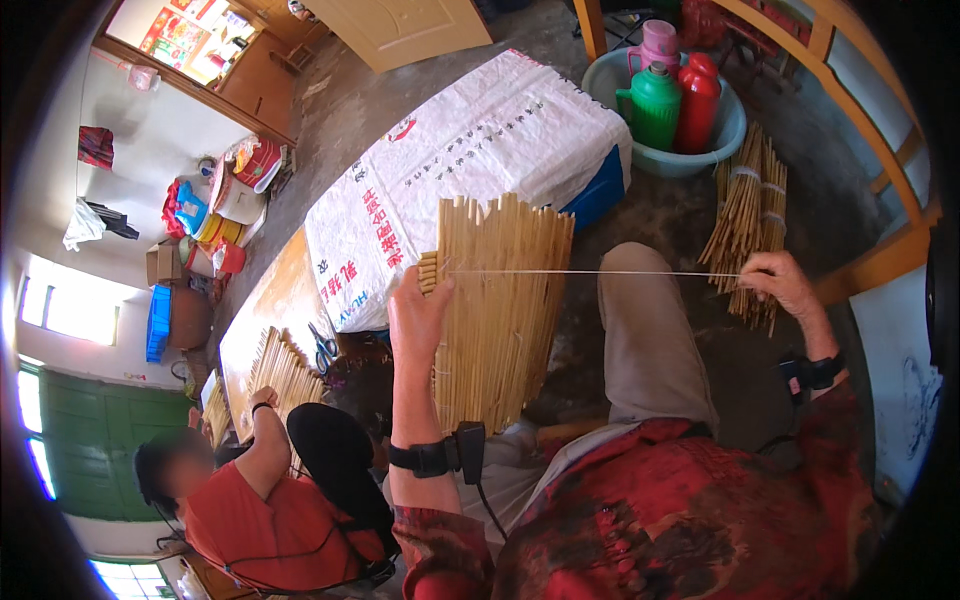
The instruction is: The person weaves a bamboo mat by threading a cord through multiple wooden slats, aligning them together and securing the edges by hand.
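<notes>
Stick mat (505, 330) stands in front of the person, between the left forearm and the raised knee (650, 330), its upper part overlapping the white sacking sheet (480, 130) in the view; whether it leans on that sheet cannot be told. It looks light for its size; each stick seems stiff along its length and likely to snap if bent hard, while the whole should fold or sag across the rows, being many thin pieces side by side; the surface seems dry and not very slippery, though the uneven top ends may catch. The best hold would be flat along a long side, thumb on one face and fingers behind, squeezing several sticks together rather than one.

The left hand (418, 315) is closed narrowly at the upper left edge, thumb against the mat beside a few short stick ends (428, 272); the fingers behind are partly hidden, so their exact grip cannot be told; the right hand (780, 285), well out to the side, is nearly closed, fingertips pinching a thin pale thread (600, 272) drawn straight across from the mat; beyond the knee, near that hand, lie tied stick bundles (738, 225).
</notes>
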Motion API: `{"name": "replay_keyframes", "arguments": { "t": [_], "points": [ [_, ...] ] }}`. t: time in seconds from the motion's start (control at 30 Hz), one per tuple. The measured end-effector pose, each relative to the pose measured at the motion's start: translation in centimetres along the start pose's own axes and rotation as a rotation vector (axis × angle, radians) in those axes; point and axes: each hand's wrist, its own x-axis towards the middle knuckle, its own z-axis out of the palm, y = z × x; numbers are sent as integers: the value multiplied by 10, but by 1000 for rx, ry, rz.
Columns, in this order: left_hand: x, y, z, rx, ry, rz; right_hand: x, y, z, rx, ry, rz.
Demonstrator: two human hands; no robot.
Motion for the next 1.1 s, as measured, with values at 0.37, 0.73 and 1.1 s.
{"name": "replay_keyframes", "arguments": {
  "t": [0.37,0.73,1.1],
  "points": [
    [25,-18,0,-28,-79,46,-52,75,-81,-129,295,56],
    [17,-12,-1,153,-189,81,-15,56,-121,528,726,-45],
    [-1,-20,2,-113,-102,34,40,-41,-151,598,720,-781]
  ]
}}
